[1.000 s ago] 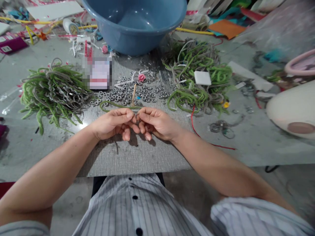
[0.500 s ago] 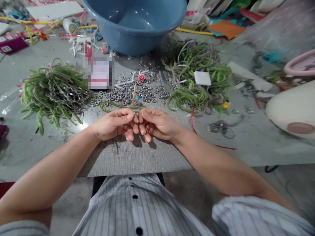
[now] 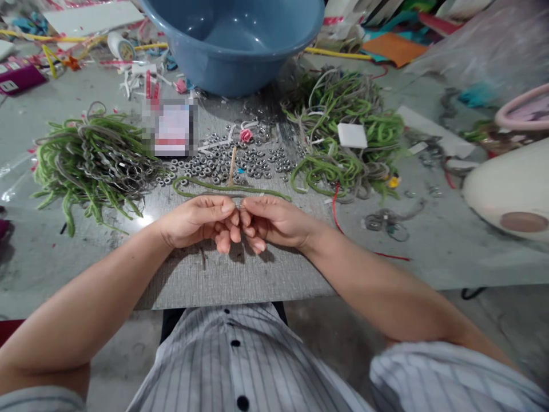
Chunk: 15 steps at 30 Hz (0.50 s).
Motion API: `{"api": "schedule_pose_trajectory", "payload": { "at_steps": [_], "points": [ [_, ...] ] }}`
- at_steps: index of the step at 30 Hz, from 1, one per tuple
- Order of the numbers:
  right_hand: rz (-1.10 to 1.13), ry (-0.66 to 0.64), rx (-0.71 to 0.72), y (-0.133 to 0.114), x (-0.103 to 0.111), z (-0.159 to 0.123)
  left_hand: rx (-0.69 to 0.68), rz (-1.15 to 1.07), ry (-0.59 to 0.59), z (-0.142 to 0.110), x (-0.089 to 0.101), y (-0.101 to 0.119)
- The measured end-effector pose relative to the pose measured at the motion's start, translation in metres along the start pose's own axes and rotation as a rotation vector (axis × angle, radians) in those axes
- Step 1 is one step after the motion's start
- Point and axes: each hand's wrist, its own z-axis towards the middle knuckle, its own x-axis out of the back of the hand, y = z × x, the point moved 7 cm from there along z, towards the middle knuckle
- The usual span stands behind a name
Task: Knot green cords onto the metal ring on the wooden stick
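Side by side near the table's front edge, my left hand (image 3: 203, 220) and my right hand (image 3: 274, 220) meet almost fingertip to fingertip. Each has thumb and forefinger pinched together. Whatever small thing lies between the fingertips is too small to name. Just beyond the fingers a green cord (image 3: 261, 190) stretches across the table, a grey one close beside it. A thin wooden stick (image 3: 232, 166) points away from the hands. Behind it many small metal rings (image 3: 206, 166) are scattered, with a pink rose-shaped piece (image 3: 246, 135) among them.
A blue basin (image 3: 240, 63) stands at the back. Left lies a bundle of green and grey cords (image 3: 94, 166) with metal rings; right, a tangled cord pile (image 3: 355, 114) bears a white square (image 3: 352, 135). A phone (image 3: 172, 129) lies left of centre, a cream rounded object (image 3: 510, 189) at far right.
Both hands have come slightly nearer to me, and more of the green cord behind them shows. The pinched fingertips have parted a little. Other things stay in place.
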Motion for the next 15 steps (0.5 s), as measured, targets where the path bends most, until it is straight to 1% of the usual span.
{"api": "schedule_pose_trajectory", "payload": {
  "at_steps": [9, 15],
  "points": [
    [-0.061, 0.074, -0.046, 0.0018, 0.005, 0.0017, 0.011, 0.058, 0.096, 0.0005, 0.0039, -0.0006],
    [-0.1, 0.112, -0.048, 0.0025, 0.006, 0.0015, 0.024, 0.086, 0.129, 0.0003, 0.0036, -0.0014]
  ]
}}
